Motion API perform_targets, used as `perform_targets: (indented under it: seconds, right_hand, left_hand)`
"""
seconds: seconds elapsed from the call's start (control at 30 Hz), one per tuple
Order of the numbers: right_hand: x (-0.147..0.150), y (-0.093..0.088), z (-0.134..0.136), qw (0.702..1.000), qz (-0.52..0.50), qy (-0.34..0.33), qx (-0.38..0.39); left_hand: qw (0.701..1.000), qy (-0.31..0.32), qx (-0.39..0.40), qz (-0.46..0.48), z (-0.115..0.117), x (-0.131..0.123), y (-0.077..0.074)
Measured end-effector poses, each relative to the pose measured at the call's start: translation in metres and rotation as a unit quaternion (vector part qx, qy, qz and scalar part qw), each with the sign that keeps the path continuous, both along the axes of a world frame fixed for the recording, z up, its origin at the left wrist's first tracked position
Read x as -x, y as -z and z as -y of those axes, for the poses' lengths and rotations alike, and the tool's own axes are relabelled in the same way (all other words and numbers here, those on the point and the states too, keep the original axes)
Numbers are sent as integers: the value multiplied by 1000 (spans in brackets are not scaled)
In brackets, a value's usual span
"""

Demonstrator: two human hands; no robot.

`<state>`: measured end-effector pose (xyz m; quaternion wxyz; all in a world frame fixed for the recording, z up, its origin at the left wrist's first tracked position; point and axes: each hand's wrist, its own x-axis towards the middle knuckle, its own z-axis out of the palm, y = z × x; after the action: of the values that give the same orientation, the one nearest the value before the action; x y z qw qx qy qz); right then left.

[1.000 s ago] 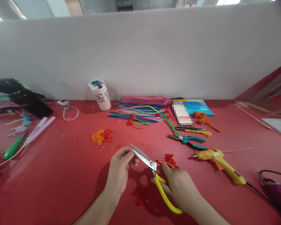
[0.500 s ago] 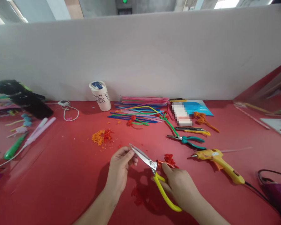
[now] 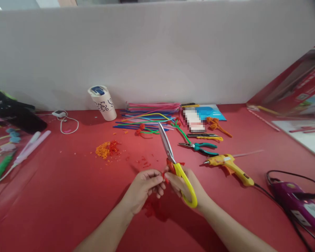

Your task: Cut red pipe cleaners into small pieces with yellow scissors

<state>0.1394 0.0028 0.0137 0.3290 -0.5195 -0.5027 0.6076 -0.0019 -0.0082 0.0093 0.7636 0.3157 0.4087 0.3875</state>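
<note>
My left hand (image 3: 148, 183) pinches a small red fuzzy piece (image 3: 163, 175), seemingly a bit of pipe cleaner, between thumb and index finger. Close beside it, my right hand (image 3: 182, 185) holds the scissors (image 3: 168, 148), whose yellow and red handles rest in the palm. Their blades are closed and point up, away from me. The right thumb and fingertips also touch the red piece. Below the hands lies a dark red fuzzy clump (image 3: 154, 210), partly in shadow. Red clippings (image 3: 144, 162) are scattered just beyond my left hand.
Orange and red clippings (image 3: 105, 149) form a pile left of centre. Behind are pipe cleaners (image 3: 149, 115) and a white tumbler (image 3: 103, 103). Pliers (image 3: 199, 147), a yellow glue gun (image 3: 231, 166) and a purple power strip (image 3: 299, 203) lie rightward; a hair straightener (image 3: 33, 148) lies left.
The scissors have swung upright and away from my left fingers. My right hand has moved left to meet my left hand at the red piece. The view has shifted right and down.
</note>
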Motion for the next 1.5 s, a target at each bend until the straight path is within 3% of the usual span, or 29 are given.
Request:
perform_targets:
  seconds: [0.1, 0.33, 0.47, 0.67, 0.87, 0.97, 1.5]
  right_hand:
    - [-1, 2, 2, 1000, -11, 1, 5]
    - [0, 1, 1, 997, 56, -24, -53]
    - [-5, 1, -1, 980, 143, -27, -135]
    - [-18, 2, 2, 885, 394, -74, -238]
    - [-19, 8, 9, 805, 498, -148, -289]
    - [-19, 11, 10, 780, 513, -170, -316]
    - [-21, 20, 9, 758, 518, -176, -356]
  left_hand:
    - [1000, 14, -9, -25, 0, -2, 0]
    - [979, -25, -88, -182, -1, -5, -1]
    - [980, -64, -82, -168, -3, -2, 2]
    - [970, -226, -50, -70, -13, 14, 2]
    - [961, -268, -58, -40, -16, 20, -3]
    - [958, -281, -58, -17, -15, 20, -1]
    - [961, -270, -51, 2, -16, 22, -1]
